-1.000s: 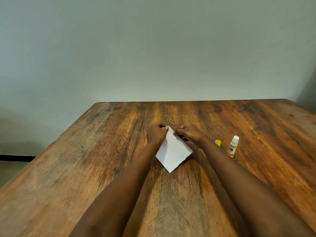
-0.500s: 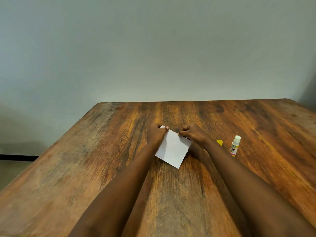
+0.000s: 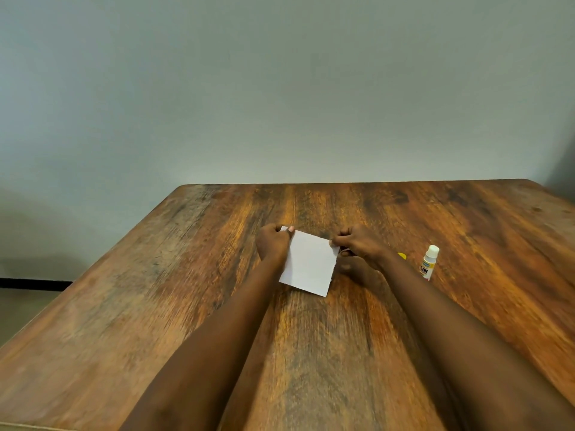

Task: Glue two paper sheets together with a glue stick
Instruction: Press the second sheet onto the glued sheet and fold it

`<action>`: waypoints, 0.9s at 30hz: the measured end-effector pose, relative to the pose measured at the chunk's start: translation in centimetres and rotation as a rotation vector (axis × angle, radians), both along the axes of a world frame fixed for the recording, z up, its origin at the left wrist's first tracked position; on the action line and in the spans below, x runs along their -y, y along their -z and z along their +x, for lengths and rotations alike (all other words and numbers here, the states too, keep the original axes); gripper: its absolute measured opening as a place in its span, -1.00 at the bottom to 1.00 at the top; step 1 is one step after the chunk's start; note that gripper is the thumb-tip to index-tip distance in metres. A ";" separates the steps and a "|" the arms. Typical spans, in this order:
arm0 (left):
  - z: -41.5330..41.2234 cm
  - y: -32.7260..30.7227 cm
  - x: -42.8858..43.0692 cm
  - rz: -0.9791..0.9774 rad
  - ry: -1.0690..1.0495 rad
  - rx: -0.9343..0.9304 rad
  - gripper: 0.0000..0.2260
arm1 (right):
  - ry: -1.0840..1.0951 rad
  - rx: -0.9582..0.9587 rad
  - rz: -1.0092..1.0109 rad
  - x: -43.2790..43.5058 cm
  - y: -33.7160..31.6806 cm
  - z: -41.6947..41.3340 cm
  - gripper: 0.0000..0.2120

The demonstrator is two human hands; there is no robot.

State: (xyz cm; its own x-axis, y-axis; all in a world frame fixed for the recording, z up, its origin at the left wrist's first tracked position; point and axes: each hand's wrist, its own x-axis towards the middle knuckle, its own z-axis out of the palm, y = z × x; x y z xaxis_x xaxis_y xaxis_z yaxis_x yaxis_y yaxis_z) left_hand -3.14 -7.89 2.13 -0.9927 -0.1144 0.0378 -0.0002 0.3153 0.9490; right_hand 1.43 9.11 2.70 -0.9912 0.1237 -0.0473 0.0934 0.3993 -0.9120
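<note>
small white paper (image 3: 309, 262), ragged right edge

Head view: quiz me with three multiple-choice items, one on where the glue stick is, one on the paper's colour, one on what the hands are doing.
1. Where is the glue stick?
A. On the paper.
B. Upright on the table, to the right of the right hand.
C. Lying at the table's left edge.

2. What colour is the paper?
A. Yellow.
B. Blue.
C. White.

3. What are the hands doing?
A. Both pinch the paper's upper corners.
B. Both rest flat on the table.
C. One holds the glue stick.

Answers:
1 B, since it stands on the wood just past the right forearm.
2 C, since the sheet is plain white.
3 A, since the left hand and the right hand each pinch a top corner.
</note>
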 end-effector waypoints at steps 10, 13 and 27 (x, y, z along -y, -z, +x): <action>0.0 0.5 -0.1 0.071 -0.079 0.084 -0.80 | 0.079 -0.070 -0.084 0.5 -0.1 -0.1 -0.76; 0.3 0.5 -0.2 0.004 -0.067 0.101 -0.78 | 0.078 -0.078 -0.106 0.5 0.0 -0.3 -0.77; 1.2 -0.5 -2.8 -0.418 0.280 -0.215 -0.82 | 0.038 -0.076 -0.055 0.4 -0.2 -1.0 -0.83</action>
State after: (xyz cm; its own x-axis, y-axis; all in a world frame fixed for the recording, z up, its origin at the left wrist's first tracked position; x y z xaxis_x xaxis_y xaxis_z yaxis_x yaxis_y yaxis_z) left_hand -1.94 -5.11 2.61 -0.9478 0.2217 0.2290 0.3184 0.6256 0.7122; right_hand 0.40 8.71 2.86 -0.9868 0.1605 0.0196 0.0376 0.3455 -0.9377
